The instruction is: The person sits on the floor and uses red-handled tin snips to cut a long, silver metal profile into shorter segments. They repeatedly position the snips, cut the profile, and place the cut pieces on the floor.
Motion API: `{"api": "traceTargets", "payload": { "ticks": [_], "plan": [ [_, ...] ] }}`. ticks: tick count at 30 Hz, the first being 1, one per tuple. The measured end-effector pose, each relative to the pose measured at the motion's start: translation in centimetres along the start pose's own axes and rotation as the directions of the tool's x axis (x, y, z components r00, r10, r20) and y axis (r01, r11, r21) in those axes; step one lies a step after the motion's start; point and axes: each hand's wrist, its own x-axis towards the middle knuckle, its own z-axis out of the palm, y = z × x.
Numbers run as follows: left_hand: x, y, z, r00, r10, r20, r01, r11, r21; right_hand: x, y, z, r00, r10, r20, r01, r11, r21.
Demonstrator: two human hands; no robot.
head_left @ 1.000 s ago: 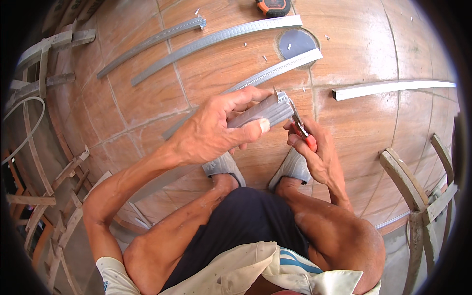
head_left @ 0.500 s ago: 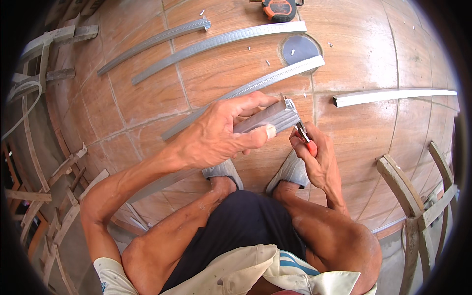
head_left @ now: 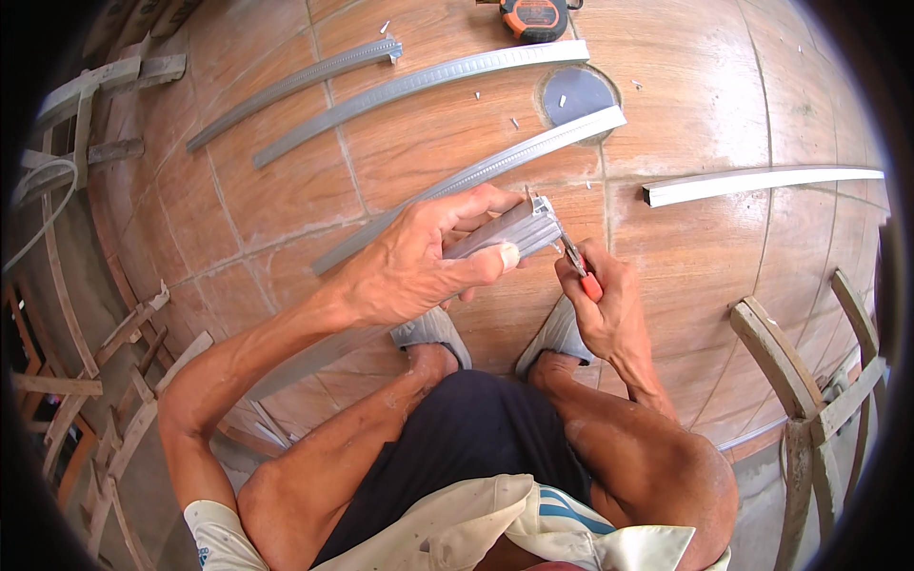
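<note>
My left hand (head_left: 419,257) is closed round a grey metal channel (head_left: 500,233), thumb along its near side, fingers over and under it. The channel's end points up and right, with thin bent flanges sticking out. My right hand (head_left: 605,295) grips red-handled cutters (head_left: 586,276), whose metal jaws are at the lower corner of that end; whether the jaws are closed on the metal I cannot tell. A long perforated metal strip (head_left: 514,152) lies on the tiled floor (head_left: 695,257) just beyond my hands.
More strips (head_left: 419,71) lie ahead, another (head_left: 762,181) at right. An orange-black tape measure (head_left: 530,19) is at the top, near a round grey plate (head_left: 578,92) with small scraps around it. Wooden frames stand at left (head_left: 90,90) and right (head_left: 776,347); my slippered feet (head_left: 552,338) are below my hands.
Over the last second both hands, the channel and the cutters shifted slightly down, then in the last half second slightly up and left. The cutters stay at the channel's end throughout.
</note>
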Motion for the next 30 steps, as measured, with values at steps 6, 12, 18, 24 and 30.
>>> {"api": "traceTargets", "payload": {
  "ticks": [6,12,18,24,30],
  "plan": [
    [-0.3,-0.2,0.0,1.0,-0.017,0.004,0.017,1.0,0.0,0.0,0.1,-0.2,0.999,0.048,0.023,-0.048,0.999,-0.012],
    [0.2,-1.6,0.4,0.984,0.178,-0.031,-0.176,0.983,0.052,0.6,-0.2,-0.5,0.997,-0.023,0.068,0.022,1.0,0.018],
    [-0.6,-0.7,0.3,0.989,0.147,-0.028,-0.141,0.98,0.142,0.5,0.6,0.2,0.997,-0.06,0.046,0.06,0.998,0.004],
    [-0.4,-1.0,-0.2,0.995,0.104,-0.005,-0.102,0.985,0.143,0.1,2.2,1.5,0.994,-0.099,-0.037,0.099,0.995,0.003],
    [-0.1,-2.0,-0.9,0.991,0.132,0.024,-0.134,0.98,0.144,1.1,2.7,-0.2,1.0,0.019,-0.022,-0.01,0.94,0.342]
  ]
}}
